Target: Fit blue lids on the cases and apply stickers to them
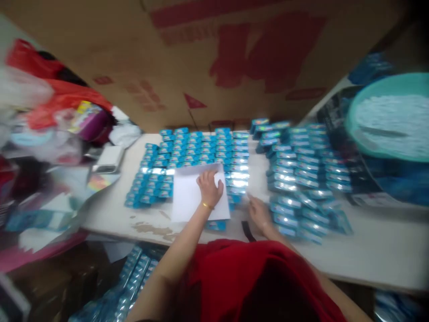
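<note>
A white sheet or shallow white box [187, 192] lies over part of the rows of small blue packs [194, 147]. My left hand [210, 188], with a yellow band at the wrist, rests on the white piece with thumb and fingers apart. To its right, my right hand [258, 213] is low over the table beside the blue packs, its fingers drawn together. Blur hides what, if anything, is between those fingertips. One blue pack [216, 225] shows under the near edge of the white piece. More shiny blue packs [295, 179] stand in stacked rows on the right.
A large cardboard box [187, 58] walls off the back of the white table [378, 250]. At right is a turquoise basin [355, 112] of small pale pieces. Bags, papers and a white device [110, 157] crowd the left. A dark strip [247, 230] lies near the front edge.
</note>
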`<action>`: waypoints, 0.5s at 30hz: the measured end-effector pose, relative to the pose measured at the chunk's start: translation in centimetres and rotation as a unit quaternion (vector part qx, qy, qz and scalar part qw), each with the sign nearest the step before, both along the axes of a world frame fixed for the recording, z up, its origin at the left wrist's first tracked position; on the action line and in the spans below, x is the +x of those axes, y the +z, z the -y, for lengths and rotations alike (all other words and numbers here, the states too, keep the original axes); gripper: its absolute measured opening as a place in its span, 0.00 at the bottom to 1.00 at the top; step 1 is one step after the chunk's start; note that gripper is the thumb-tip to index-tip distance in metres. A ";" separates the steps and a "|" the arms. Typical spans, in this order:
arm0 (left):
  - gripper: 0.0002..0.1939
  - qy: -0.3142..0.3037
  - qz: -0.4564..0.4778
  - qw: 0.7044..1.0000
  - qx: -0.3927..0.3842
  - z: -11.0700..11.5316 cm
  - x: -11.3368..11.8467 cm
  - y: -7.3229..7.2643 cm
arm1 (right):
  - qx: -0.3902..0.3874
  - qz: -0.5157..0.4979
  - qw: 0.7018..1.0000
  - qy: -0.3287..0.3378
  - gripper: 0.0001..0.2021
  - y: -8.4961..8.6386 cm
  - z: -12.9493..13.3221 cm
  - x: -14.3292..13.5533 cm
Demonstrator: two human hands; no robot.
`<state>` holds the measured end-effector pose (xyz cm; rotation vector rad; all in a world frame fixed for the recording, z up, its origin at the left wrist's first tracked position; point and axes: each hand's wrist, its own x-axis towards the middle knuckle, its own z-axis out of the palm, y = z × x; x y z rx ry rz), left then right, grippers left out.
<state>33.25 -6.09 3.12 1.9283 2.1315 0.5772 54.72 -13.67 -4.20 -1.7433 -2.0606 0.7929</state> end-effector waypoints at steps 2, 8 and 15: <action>0.26 0.032 -0.063 0.997 0.040 -1.3 -2.8 0.8 | 0.013 -0.054 0.998 -0.004 0.20 0.0 0.7 0.6; 0.13 -0.035 -0.137 0.990 -0.024 -3.6 -11.9 3.2 | -0.030 -0.132 0.991 0.000 0.17 0.2 2.2 1.8; 0.17 0.324 -0.020 0.943 0.069 12.9 -22.9 7.4 | -0.052 -0.096 0.993 -0.054 0.17 2.1 4.6 6.1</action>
